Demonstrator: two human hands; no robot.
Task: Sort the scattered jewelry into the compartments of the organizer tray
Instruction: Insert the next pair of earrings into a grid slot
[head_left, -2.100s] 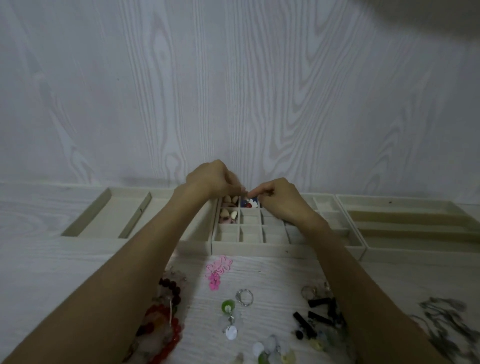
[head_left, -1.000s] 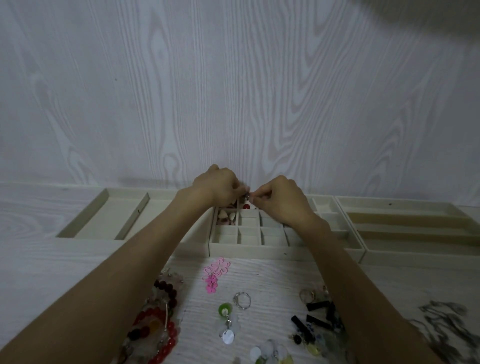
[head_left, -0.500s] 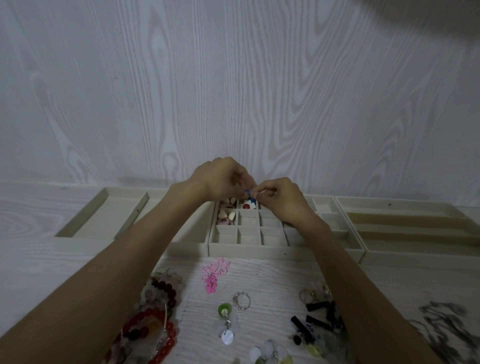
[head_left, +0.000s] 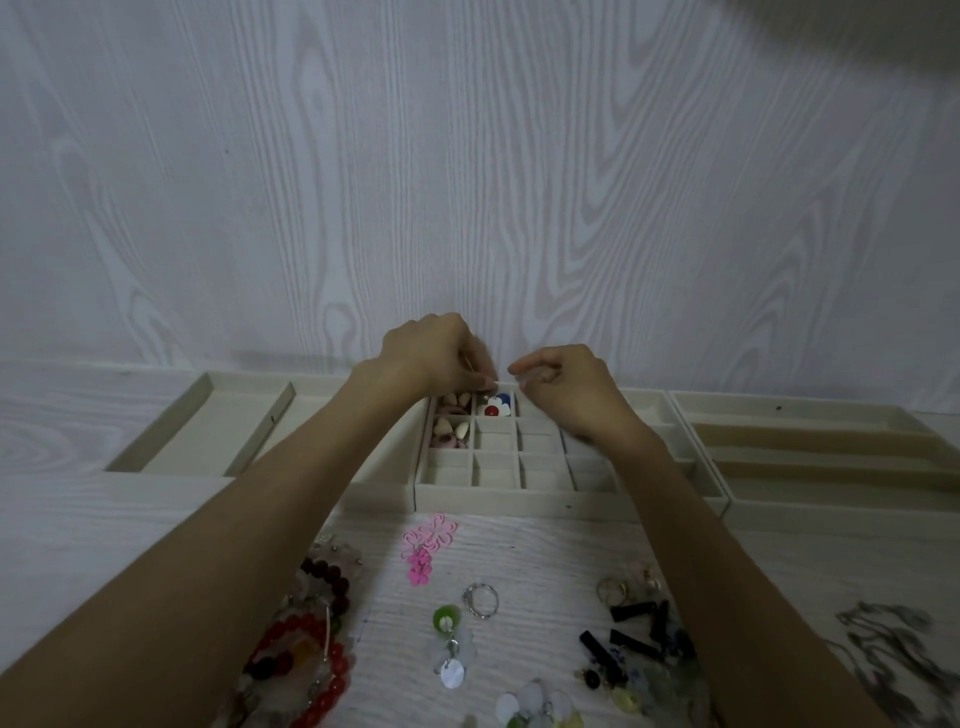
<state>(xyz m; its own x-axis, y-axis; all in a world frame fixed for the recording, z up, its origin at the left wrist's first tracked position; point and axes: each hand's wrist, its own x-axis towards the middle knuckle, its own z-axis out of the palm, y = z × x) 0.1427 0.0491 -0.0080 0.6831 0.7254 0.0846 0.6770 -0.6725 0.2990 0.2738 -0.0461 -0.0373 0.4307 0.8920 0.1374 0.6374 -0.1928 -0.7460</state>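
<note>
The small blue, white and red earring pieces (head_left: 496, 407) lie in the second compartment of the back row of the beige fabric-lined grid organizer tray (head_left: 519, 503), beside two compartments of cream and pink heart-shaped pieces (head_left: 451, 423). The left hand (head_left: 436, 353) hovers at that compartment's back edge, fingertips curled together and seemingly pinching something tiny and pale (too small to tell what). The right hand (head_left: 563, 387) hangs just beside it, fingers loosely curled and holding nothing visible. The risk, as I judge it, lies in the cell's small size: a piece let go from above could bounce over the low divider into the hearts' cell, or a fingertip could drag out a settled piece. Nearer the person, the pink flower earrings (head_left: 427, 548), the silver ring (head_left: 480, 600) and the red bead bracelet (head_left: 306, 670) wait unsorted, where either forearm could sweep them aside.
</note>
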